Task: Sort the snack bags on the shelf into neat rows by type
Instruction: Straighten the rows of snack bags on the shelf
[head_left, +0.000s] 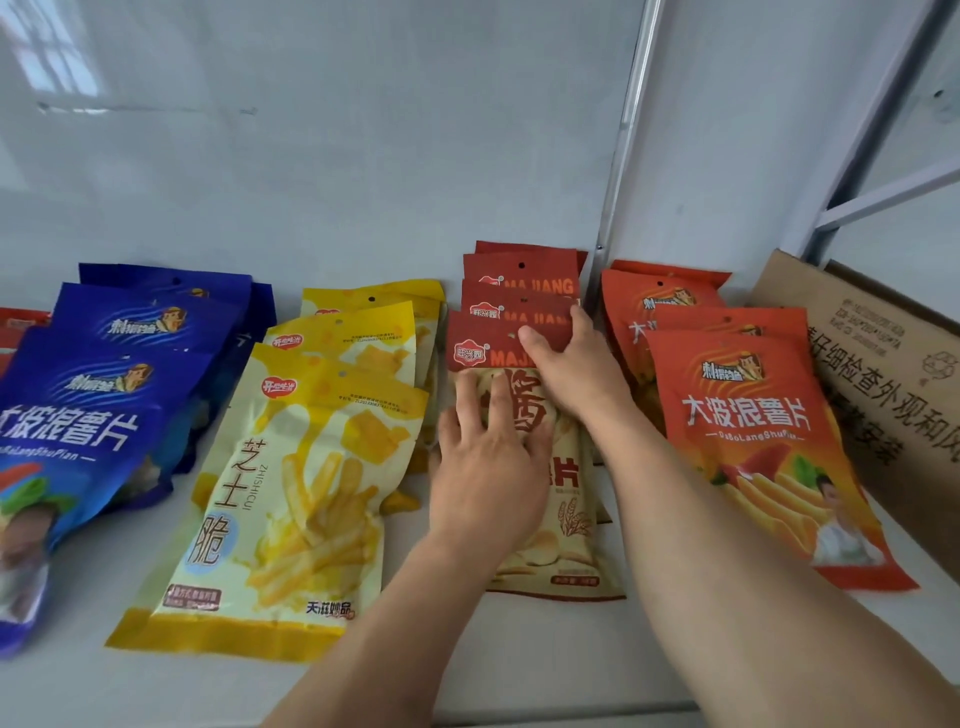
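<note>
The fingers (480, 402) of the left hand (488, 467) lie straight and slightly spread, flat on the cream middle of the front dark-red bag (566, 499), pressing it onto the shelf (519, 660). The right hand (576, 369) sits just beyond, at about one o'clock from the left; its thumb (532, 340) lies across the bag's dark-red top band, the other fingers bent round the right edge of the row at the top of the next bag back, so the hand holds the front bag's upper right corner. Both forearms come in from the five o'clock corner of the view.

That bag heads a row of dark-red bags (519, 275), overlapped like tiles and running away toward twelve o'clock, to the back wall (363, 156).

At nine o'clock from the hands lies a row of yellow bags (291, 483) printed with fries, also overlapped, the front one tilted with its lower end swung toward seven o'clock. Further out at nine o'clock is the row of blue bags (98, 415), its front bag running off the left edge. A sliver of another red packet (21, 322) shows behind it at the edge.

At three o'clock from the hands lies a row of orange bags (753, 426), the front one angled toward five o'clock. Beyond it, at the right edge, leans a brown cardboard box (883, 374) with printed characters. A grey metal upright (623, 145) rises behind the dark-red row.
</note>
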